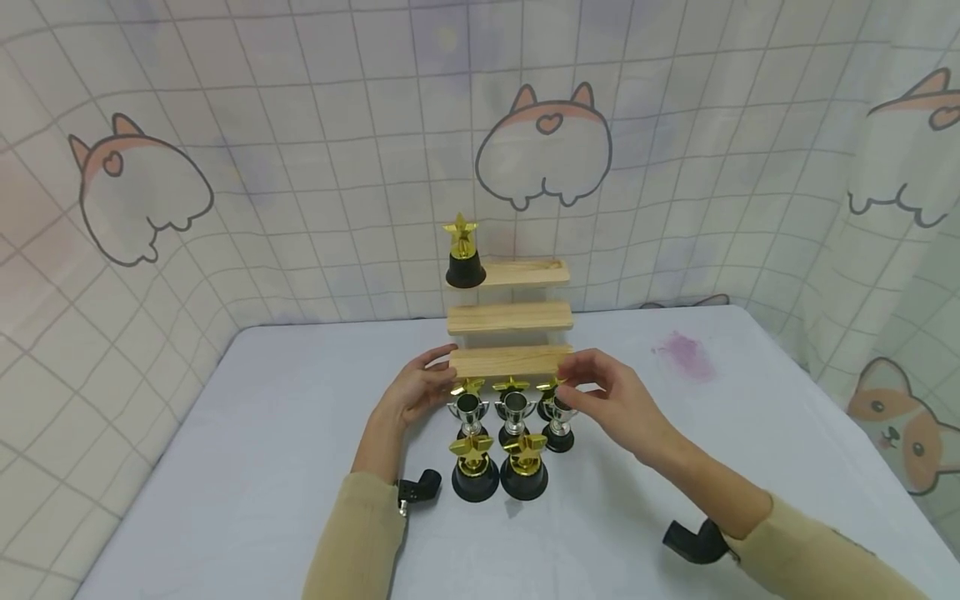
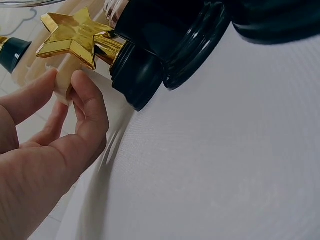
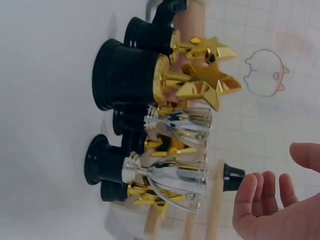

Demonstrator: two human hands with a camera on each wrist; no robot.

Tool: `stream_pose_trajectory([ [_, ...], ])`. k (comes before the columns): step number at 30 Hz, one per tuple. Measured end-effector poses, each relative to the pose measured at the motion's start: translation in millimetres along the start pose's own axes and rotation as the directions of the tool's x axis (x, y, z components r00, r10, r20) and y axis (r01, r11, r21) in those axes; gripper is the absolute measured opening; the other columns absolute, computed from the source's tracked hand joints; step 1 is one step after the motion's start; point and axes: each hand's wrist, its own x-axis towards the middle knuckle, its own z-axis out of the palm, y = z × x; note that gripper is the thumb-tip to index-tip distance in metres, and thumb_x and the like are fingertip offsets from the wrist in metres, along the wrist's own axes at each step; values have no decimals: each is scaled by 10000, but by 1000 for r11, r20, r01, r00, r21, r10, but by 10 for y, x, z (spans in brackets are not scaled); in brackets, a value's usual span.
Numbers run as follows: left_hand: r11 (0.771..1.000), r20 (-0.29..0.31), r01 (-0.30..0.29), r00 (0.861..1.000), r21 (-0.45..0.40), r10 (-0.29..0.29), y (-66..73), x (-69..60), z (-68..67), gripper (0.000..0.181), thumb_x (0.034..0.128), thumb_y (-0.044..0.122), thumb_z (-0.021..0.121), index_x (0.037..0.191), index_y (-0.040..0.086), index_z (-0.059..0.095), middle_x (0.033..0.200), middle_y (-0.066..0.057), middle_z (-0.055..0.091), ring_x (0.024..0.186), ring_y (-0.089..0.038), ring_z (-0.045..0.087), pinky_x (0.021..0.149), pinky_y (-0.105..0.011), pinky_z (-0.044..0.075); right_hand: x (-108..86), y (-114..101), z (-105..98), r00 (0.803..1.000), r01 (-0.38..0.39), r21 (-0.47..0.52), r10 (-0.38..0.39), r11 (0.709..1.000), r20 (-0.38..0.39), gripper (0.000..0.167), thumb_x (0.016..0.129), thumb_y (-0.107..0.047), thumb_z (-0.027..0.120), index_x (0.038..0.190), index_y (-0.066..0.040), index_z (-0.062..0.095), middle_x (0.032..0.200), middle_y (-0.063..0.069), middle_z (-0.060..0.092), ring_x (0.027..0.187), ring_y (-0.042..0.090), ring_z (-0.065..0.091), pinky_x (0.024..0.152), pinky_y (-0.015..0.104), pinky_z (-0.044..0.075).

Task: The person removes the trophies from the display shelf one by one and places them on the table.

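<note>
A three-tier wooden stand stands at the back of the table. My left hand pinches the left end of its lowest tier; the left wrist view shows thumb and fingertips on the wood beside a gold star trophy. Near the tier's right end, my right hand hovers above a silver cup trophy. In the right wrist view its fingers are loosely bent, apart from the thumb, holding nothing. More silver cups and gold star trophies with black bases stand in rows before the stand.
One star trophy sits on the left of the top tier. Behind the table hangs a white checked curtain with animal drawings. A pink stain marks the white tabletop at the right.
</note>
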Motion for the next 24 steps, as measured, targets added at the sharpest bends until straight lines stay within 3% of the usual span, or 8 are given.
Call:
stream_pose_trajectory([
  [7, 1000, 1, -2, 1000, -4, 2, -15, 12, -8, 592, 975, -68, 609, 1528, 71, 451, 1425, -220, 510, 1125, -271, 636, 897, -357, 578, 195, -74, -32, 1000, 10, -33, -10, 999, 0, 305, 990, -171, 712, 1238, -23, 615, 1193, 104, 648, 1100, 240, 597, 923, 237, 537],
  [15, 1000, 9, -1, 1000, -10, 1, 13, 14, 6, 597, 977, -77, 601, 1534, 61, 435, 1417, -220, 513, 1097, -256, 649, 871, -336, 586, 437, -128, -53, 999, 29, -43, -28, 999, 23, 309, 996, -161, 700, 1244, -2, 605, 1203, 136, 643, 1106, 257, 599, 915, 339, 537],
  [24, 1000, 11, 2, 1000, 6, -3, 0, 26, -16, 604, 983, -71, 594, 1547, 53, 417, 1405, -212, 520, 1083, -245, 655, 856, -326, 586, 770, -100, -104, 998, -45, 57, 43, 997, 45, 364, 1017, -137, 661, 1310, 55, 562, 1293, 193, 595, 1148, 304, 601, 991, 485, 549],
])
